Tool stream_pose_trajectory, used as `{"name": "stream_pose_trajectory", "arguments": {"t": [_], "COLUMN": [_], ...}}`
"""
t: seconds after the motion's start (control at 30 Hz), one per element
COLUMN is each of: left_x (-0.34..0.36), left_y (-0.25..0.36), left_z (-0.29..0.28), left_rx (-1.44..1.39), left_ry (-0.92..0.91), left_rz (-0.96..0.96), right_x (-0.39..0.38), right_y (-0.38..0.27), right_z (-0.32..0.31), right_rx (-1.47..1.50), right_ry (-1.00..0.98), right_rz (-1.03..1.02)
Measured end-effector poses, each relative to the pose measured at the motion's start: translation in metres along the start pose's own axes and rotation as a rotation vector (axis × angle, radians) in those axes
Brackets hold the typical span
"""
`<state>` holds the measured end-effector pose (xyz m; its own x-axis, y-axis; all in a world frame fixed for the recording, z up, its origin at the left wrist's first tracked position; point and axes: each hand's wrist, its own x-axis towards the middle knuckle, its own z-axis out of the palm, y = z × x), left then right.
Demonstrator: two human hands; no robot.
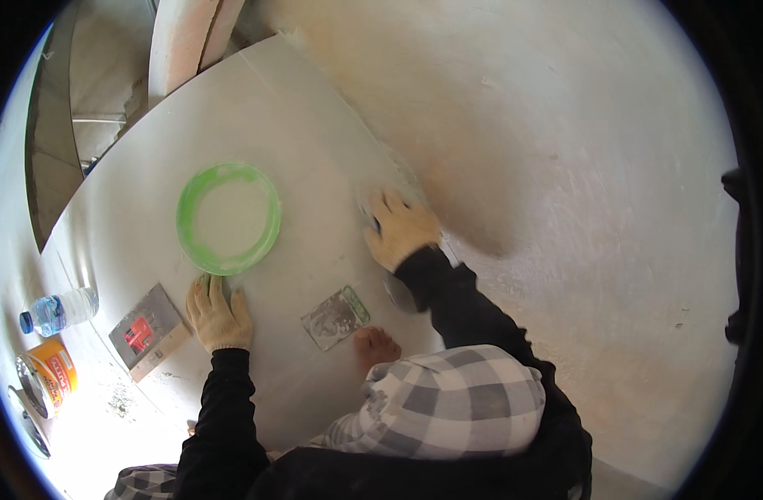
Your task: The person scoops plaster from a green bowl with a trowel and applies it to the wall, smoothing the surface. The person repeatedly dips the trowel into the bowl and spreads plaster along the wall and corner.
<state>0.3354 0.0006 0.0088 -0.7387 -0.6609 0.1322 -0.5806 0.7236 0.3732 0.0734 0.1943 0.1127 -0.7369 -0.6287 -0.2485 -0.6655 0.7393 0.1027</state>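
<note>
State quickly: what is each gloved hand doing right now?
Left hand: open, flat on the grey board, holding nothing.
Right hand: blurred at the board's edge; grip cannot be told.

daylight floods in from lower left, blowing out the floor (90,433) there to near white. wall (565,167) evenly lit w/ soft shadows. right hand (398,225) motion-blurred. heavy fisheye bend, black vignette round the rim.

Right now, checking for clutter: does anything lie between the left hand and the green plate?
Nothing visible. The left hand lies flat on the grey board, fingertips at the green plate's near rim; a trowel lies left of it, a scraper right.
</note>
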Motion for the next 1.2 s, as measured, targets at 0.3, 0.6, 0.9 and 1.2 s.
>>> {"name": "stream_pose_trajectory", "arguments": {"t": [0.3, 0.6, 0.9, 1.2], "left_x": [0.002, -0.001, 0.094, 0.111], "left_y": [0.001, -0.003, -0.051, -0.01], "left_z": [0.002, 0.005, 0.006, -0.03], "left_rx": [0.026, 0.015, -1.154, -1.154], "left_ry": [0.017, 0.046, 0.002, -0.061], "left_rz": [0.025, 0.015, -0.697, -0.391], "right_x": [-0.013, -0.124, -0.082, 0.052], "right_y": [0.041, 0.097, 0.074, -0.026], "right_z": [0.042, -0.003, -0.057, -0.139], "right_rx": [0.076, 0.141, 1.015, 0.702], "right_ry": [-0.064, -0.596, -0.561, -0.646], "right_rz": [0.2, 0.332, -0.076, -0.628]}}
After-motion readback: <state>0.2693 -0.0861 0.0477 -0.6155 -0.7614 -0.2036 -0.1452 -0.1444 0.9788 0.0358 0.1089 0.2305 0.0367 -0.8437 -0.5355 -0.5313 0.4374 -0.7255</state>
